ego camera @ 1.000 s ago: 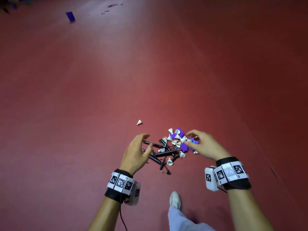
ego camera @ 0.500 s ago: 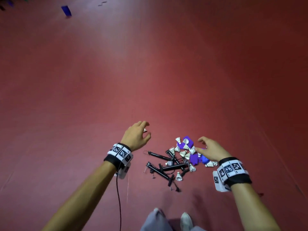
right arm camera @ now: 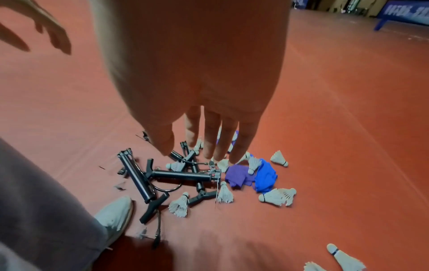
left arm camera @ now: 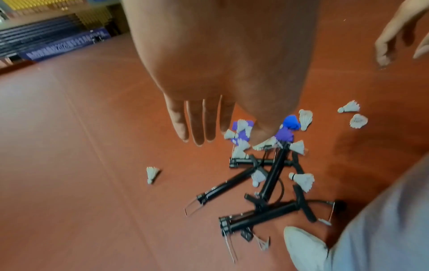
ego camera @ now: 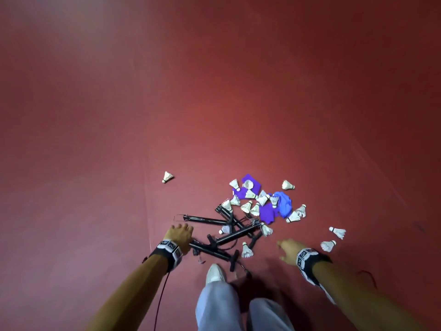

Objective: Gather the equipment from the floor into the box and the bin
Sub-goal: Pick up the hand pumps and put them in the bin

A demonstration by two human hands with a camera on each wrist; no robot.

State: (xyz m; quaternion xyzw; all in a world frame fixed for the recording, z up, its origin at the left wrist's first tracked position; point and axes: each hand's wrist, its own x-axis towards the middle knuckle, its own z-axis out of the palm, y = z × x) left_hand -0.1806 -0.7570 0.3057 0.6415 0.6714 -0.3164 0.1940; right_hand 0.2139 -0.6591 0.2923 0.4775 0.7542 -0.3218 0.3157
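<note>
Hands empty — left hand (ego camera: 179,232) and right hand (ego camera: 287,250) hang spread above the red floor (ego camera: 95,163). Black hand pumps (ego camera: 229,235), white feather shuttlecocks (ego camera: 248,206) and purple cloths (ego camera: 267,212) lie heaped below; gathering seems barely begun — next, probably a firm grasp on one pump.

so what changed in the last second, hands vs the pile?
Both hands drew back from the pile toward the person and hold nothing: left hand left from reaching to the lone shuttlecock, right hand off the purple cloths. Shuttlecocks near the right hand now lie more scattered. The black pumps stay put on the floor.
</note>
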